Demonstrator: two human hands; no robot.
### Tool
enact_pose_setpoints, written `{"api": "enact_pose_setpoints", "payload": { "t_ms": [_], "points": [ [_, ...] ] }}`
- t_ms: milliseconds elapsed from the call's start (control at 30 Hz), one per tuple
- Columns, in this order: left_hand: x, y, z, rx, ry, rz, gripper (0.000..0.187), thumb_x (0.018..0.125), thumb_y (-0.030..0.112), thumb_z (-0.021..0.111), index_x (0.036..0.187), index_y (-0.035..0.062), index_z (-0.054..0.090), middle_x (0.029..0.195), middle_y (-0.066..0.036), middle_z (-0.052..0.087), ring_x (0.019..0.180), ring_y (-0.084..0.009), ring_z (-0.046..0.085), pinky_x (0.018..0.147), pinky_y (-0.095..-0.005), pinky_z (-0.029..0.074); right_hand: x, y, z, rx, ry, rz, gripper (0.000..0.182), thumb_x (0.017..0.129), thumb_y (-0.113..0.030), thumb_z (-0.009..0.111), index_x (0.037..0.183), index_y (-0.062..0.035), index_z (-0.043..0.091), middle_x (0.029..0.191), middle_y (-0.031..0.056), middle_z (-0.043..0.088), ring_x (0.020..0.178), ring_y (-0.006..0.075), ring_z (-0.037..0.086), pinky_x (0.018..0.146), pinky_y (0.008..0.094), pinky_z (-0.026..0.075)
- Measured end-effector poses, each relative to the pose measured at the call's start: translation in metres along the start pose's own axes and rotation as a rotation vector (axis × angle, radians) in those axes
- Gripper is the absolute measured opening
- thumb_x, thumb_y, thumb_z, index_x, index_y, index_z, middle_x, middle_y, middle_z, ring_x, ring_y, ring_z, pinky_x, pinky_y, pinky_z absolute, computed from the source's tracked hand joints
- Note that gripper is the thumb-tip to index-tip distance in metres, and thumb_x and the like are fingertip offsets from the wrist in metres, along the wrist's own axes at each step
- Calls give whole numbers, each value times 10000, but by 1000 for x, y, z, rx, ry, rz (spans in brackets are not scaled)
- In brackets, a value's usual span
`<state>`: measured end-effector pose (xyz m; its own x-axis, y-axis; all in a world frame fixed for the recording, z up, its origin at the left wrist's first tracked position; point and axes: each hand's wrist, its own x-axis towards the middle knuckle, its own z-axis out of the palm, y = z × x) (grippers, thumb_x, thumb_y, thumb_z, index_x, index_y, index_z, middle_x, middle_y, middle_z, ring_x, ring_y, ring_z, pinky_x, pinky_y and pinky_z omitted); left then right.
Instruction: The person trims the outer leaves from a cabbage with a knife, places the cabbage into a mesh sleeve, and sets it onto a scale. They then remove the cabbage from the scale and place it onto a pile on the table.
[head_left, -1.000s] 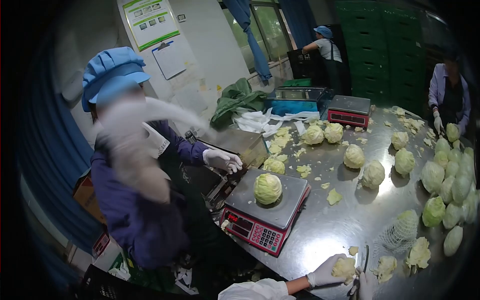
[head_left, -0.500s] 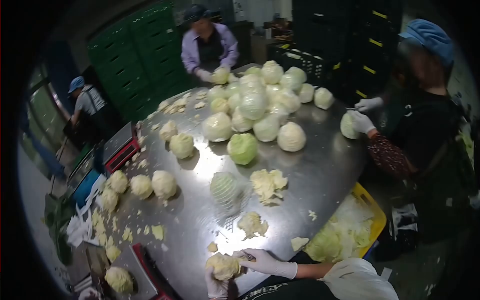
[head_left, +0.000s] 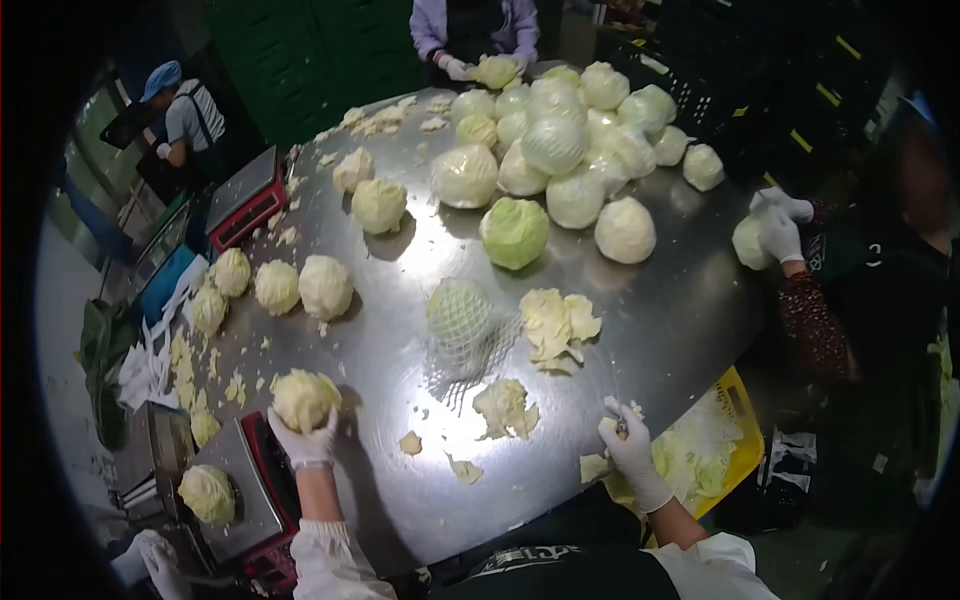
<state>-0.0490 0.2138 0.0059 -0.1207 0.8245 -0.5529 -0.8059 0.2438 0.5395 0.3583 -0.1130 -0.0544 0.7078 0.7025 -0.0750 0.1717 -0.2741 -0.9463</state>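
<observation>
The pale trimmed cabbage (head_left: 304, 398) rests in the left hand (head_left: 302, 446), whose gloved fingers cup it from the near side, beside the digital scale (head_left: 252, 490). The right hand (head_left: 632, 458), well apart, has its fingers curled around a small tool (head_left: 622, 428) — its blade is too small to make out. The head is probably dense and firm at the core, with brittle, tearable outer leaves and a slightly slick skin — best cupped broadly underneath, never pinched by a leaf edge.
</observation>
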Motion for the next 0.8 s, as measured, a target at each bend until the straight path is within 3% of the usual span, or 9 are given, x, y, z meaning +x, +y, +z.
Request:
{"api": "enact_pose_setpoints", "payload": {
  "t_ms": [133, 200, 267, 300, 367, 467, 533, 633, 800],
  "points": [
    [17, -5, 36, 209, 223, 138, 798, 871, 606, 639, 1530, 223, 401, 1606, -80, 346, 1455, -335, 373, 1140, -610, 322, 13, -10, -2, 34, -24, 91, 442, 869, -68, 693, 1305, -26, 632, 775, -14, 539, 615, 31, 486, 535, 219, 426],
    [-12, -57, 65, 653, -118, 417, 743, 918, 388, 686, 1544, 136, 374, 1584, -110, 360, 1403, -307, 421, 1129, -510, 363, 35, -18, 3, 5, -55, 169, 412, 873, -75, 691, 1279, -17, 643, 852, 32, 635, 723, 80, 598, 655, 242, 503],
    [-21, -106, 94, 957, -475, 592, 603, 946, 227, 670, 1487, 79, 447, 1491, -123, 467, 1326, -283, 492, 1096, -454, 405, 67, -21, 16, 39, -87, -94, 459, 878, -44, 701, 1324, 4, 608, 1214, 98, 675, 586, 38, 523, 516, 197, 435],
    [-14, -128, 102, 1103, -687, 637, 523, 957, 156, 650, 1445, 51, 495, 1433, -125, 527, 1284, -272, 527, 1078, -426, 424, 80, -37, 23, 38, -92, -91, 459, 878, -44, 701, 1324, 4, 608, 1214, 98, 675, 586, 38, 523, 516, 197, 435],
    [8, -159, 122, 1299, -694, 568, 479, 985, 197, 601, 1426, 23, 526, 1378, -129, 588, 1243, -237, 565, 1043, -335, 454, 98, -83, 44, 156, -200, 23, 438, 863, -103, 719, 1275, 14, 627, 1210, 163, 688, 1177, 238, 633, 1030, 333, 458],
    [130, -204, 89, 1251, -818, 414, 447, 998, 173, 560, 1411, 4, 538, 1359, -136, 597, 1232, -238, 574, 1056, -354, 452, 118, -108, 76, 13, -245, -238, 491, 850, -120, 748, 1299, 20, 609, 1259, 157, 659, 1200, 250, 622, 1030, 330, 461],
    [40, -203, 130, 958, -652, 95, 446, 997, 162, 533, 1406, -15, 539, 1373, -145, 585, 1243, -247, 565, 1074, -363, 436, 129, -112, 100, 25, -336, -259, 688, 819, -180, 801, 1416, 6, 515, 1377, 190, 577, 1300, 290, 556, 1079, 360, 436],
    [19, -217, 119, 1131, -670, 440, 455, 961, 113, 548, 1393, -27, 550, 1344, -166, 558, 1266, -268, 521, 1103, -354, 396, 142, -119, 138, -107, -352, -481, 1154, 692, -353, 911, 1583, -45, 246, 1529, 252, 374, 1452, 386, 352, 1171, 446, 351],
    [-22, -219, 95, 1059, -758, 415, 501, 895, 21, 549, 1393, -38, 551, 1395, -171, 422, 1339, -300, 430, 1164, -356, 332, 161, -99, 172, -143, -194, -478, 1087, 668, -331, 919, 1530, -37, 326, 1459, 253, 430, 1394, 384, 417, 1142, 449, 388]
  ]
}}
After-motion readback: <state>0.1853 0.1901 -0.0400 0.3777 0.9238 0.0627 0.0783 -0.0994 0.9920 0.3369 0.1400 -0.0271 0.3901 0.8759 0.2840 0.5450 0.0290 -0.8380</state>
